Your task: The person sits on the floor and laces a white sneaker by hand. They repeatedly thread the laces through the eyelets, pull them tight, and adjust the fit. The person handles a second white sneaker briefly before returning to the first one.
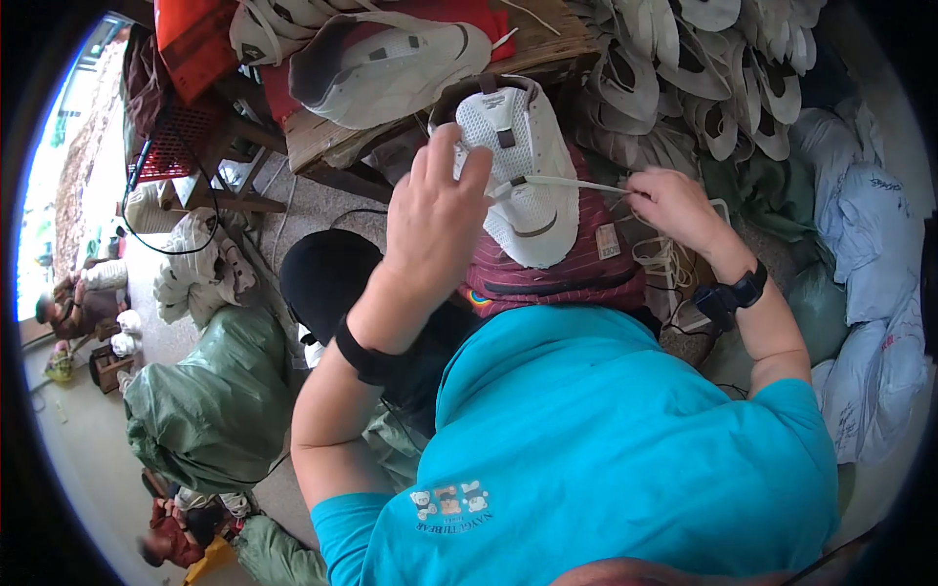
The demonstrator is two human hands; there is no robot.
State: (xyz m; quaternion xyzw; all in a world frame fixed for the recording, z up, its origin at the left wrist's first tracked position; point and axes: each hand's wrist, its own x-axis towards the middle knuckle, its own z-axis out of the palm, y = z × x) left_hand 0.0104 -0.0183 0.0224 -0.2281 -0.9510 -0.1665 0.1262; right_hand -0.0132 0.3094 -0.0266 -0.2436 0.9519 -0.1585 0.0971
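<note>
A white mesh sneaker [532, 234] with grey trim lies across my lap, toe toward me, its heel end by the wooden table. My right hand [674, 207] is closed in a pinch on the end of a flat white shoelace [576, 183]. The lace is stretched taut from the sneaker's lacing area out to the right. At the sneaker's left edge is my left hand [430, 215], its fingers curled; their tips are partly hidden, and what they hold does not show. Under the sneaker is a maroon striped cloth [606, 278] over my lap.
More pale sneakers [391, 63] lie on the wooden table [342, 142] ahead. Many shoe uppers [684, 68] are heaped at the far right. White sacks [870, 254] line the right side; a green sack [220, 400] stands at left. Other people [176, 532] sit farther left.
</note>
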